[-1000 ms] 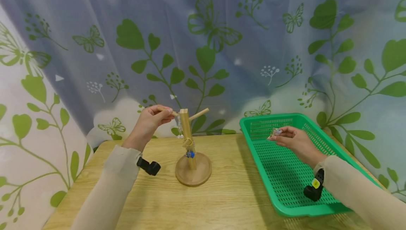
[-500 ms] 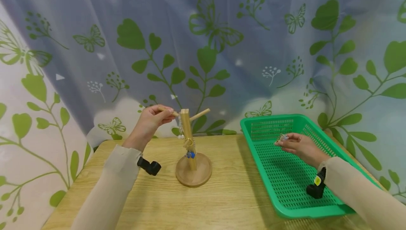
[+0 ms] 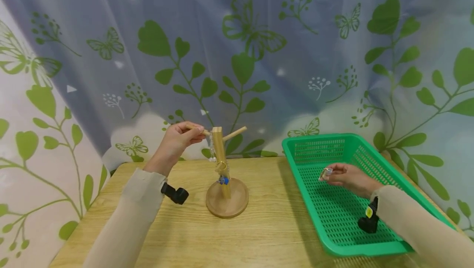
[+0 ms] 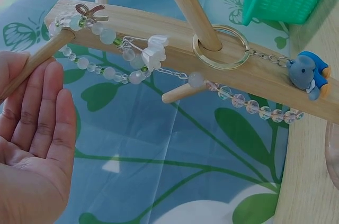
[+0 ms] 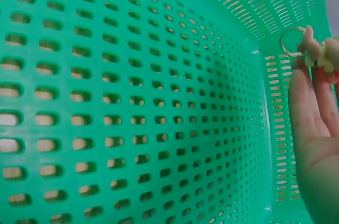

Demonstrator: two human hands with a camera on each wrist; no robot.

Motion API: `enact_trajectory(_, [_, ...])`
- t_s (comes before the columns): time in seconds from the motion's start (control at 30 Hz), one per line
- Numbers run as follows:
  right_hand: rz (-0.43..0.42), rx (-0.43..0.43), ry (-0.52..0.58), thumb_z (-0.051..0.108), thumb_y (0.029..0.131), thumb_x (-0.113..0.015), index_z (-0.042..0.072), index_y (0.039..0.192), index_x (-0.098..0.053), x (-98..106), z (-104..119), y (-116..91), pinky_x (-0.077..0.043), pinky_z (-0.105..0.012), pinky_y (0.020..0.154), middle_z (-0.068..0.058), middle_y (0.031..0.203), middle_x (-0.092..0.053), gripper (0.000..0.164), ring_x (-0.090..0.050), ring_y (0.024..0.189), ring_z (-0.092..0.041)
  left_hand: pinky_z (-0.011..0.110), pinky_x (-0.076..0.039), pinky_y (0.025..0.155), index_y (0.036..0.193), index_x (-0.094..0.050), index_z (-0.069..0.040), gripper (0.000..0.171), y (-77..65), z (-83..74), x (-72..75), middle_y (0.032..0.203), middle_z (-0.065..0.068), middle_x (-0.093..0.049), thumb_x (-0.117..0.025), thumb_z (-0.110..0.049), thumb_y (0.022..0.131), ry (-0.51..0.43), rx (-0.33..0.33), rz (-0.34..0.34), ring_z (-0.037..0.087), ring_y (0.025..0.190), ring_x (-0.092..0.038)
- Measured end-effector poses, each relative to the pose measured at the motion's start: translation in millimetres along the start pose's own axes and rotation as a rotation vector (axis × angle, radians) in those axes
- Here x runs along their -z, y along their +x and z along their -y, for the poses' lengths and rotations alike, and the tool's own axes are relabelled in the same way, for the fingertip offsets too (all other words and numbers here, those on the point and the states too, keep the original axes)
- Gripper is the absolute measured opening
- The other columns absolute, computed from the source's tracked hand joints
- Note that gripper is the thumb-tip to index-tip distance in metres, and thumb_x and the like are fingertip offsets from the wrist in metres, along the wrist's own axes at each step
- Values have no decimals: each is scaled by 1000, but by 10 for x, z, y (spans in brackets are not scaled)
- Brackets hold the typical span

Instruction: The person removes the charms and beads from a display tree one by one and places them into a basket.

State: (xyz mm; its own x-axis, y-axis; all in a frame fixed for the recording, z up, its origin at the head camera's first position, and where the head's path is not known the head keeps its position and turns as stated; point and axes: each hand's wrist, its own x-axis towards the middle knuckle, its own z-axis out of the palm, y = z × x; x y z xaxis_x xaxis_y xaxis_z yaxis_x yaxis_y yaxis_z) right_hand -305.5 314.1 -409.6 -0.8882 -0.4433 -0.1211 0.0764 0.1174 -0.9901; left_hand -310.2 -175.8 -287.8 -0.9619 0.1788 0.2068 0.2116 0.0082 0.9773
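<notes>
My left hand (image 3: 174,142) pinches one peg (image 4: 39,61) of a wooden jewelry stand (image 3: 219,149), which stands upright on its round base. A pastel beaded bracelet with white flower charms (image 4: 154,52) hangs on that peg, close to the post. Lower down hang a keychain with a blue figure (image 4: 303,70) and a clear beaded bracelet (image 4: 251,106). Over the green basket, my right hand (image 3: 352,179) holds a small keychain (image 3: 326,173) between thumb and fingers. In the right wrist view its ring and pale figure (image 5: 316,50) show at the fingertips, partly cut off.
The green plastic basket (image 3: 366,249) with slotted walls sits at the table's right side. Bare wooden table (image 3: 270,227) lies between it and the stand. A leaf-patterned curtain (image 3: 200,13) hangs behind.
My right hand has come down and slightly right, lower over the basket, with the keychain still in its fingers. The left hand keeps its grip on the peg.
</notes>
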Motion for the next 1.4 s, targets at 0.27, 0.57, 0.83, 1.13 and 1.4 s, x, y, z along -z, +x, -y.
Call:
enact_trajectory(0.27, [85, -16, -23, 1, 94, -54, 4, 111, -54, 5, -43, 17, -48, -32, 94, -1, 105, -62, 17, -62, 101, -12, 28, -52, 85, 86, -69, -15, 7, -9, -21, -8, 83, -5, -69, -64, -16, 91, -5, -14, 2, 8, 79, -66])
enact_trajectory(0.57, [105, 7, 54, 1, 96, -50, 5, 113, -55, -19, 14, 26, -46, -31, 97, -1, 110, -62, 18, -61, 106, -11, 27, -53, 83, 85, -69, -15, 8, -3, 11, -1, 82, -5, -69, -64, -15, 91, -13, -7, 2, 8, 78, -66])
enact_trajectory(0.83, [76, 63, 96, 1, 96, -50, 9, 109, -56, -101, 270, 24, -46, -30, 97, 0, 111, -60, 16, -61, 105, -10, 29, -52, 85, 85, -70, -16, 8, -3, 0, 1, 82, -5, -70, -64, -15, 91, -24, -17, 19, 9, 78, -66])
enact_trajectory(1.13, [39, 67, 75, 2, 95, -54, 9, 110, -55, -327, 422, 78, -46, -31, 98, -2, 113, -60, 16, -60, 106, -10, 25, -53, 82, 85, -69, -16, 9, 11, 3, 7, 83, -5, -69, -63, -14, 92, -20, -23, 19, 9, 79, -66])
enact_trajectory(1.4, [39, 100, 71, 5, 94, -56, 7, 108, -55, -598, 596, 110, -47, -28, 95, -2, 114, -59, 14, -59, 109, -12, 24, -53, 81, 85, -69, -16, 11, 6, -1, -1, 82, -5, -69, -62, -12, 92, -26, -21, 15, 8, 77, -66])
